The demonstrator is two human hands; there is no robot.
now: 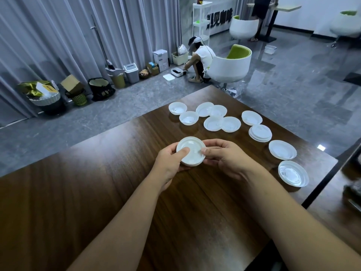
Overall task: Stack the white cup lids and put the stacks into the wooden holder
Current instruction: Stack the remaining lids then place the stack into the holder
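We hold a small stack of white lids (191, 155) above the wooden table (117, 192), our left hand (170, 163) and right hand (224, 157) pinching its edges. Loose lids (214, 119) lie beyond.

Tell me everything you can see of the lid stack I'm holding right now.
The held stack is a short pile of round white lids, thin plastic by the look, nested with several rims showing at its lower edge. The top lid has a raised rim and a shallow centre. It sits roughly level over the dark wooden table. The left hand grips its left side, thumb on top; the right hand pinches its right edge. Whether it touches the table is hidden.
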